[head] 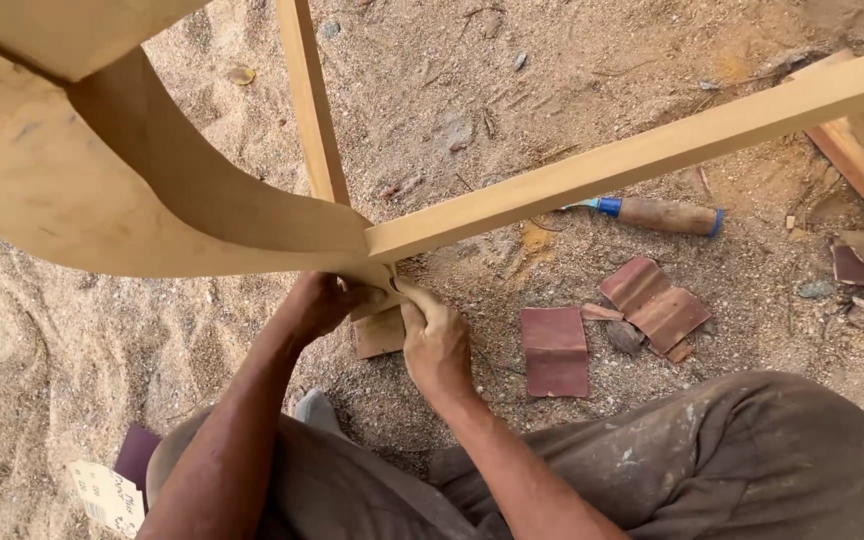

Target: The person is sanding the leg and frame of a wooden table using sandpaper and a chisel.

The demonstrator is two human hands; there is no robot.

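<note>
Your left hand (320,305) curls in a closed grip under the joint of the wooden frame (252,215), fingers wrapped around its lower edge. Your right hand (435,340) meets it from the other side, thumb and fingers pinching a folded piece of sandpaper (380,330) against that same joint; the sheet is tan and stiff, hanging just below the wood.

The frame is pale, smooth, unfinished timber. At the joint a broad curved piece sweeps away to the left, a straight square rail (652,150) runs up to the right, and a thinner slat (310,100) rises straight above it.

Right of the joint, on the sandy ground (42,340), lie worn reddish-brown sandpaper sheets: one flat rectangle (555,351) nearest your right hand, a creased pair (655,303) further right. Beyond them, just under the rail, rests a chisel (657,213) with a round wooden handle banded in blue. The ground is coarse, loose sand scattered with chips and small stones. Your dusty grey-brown trousers (712,460) fill the view below the joint.
</note>
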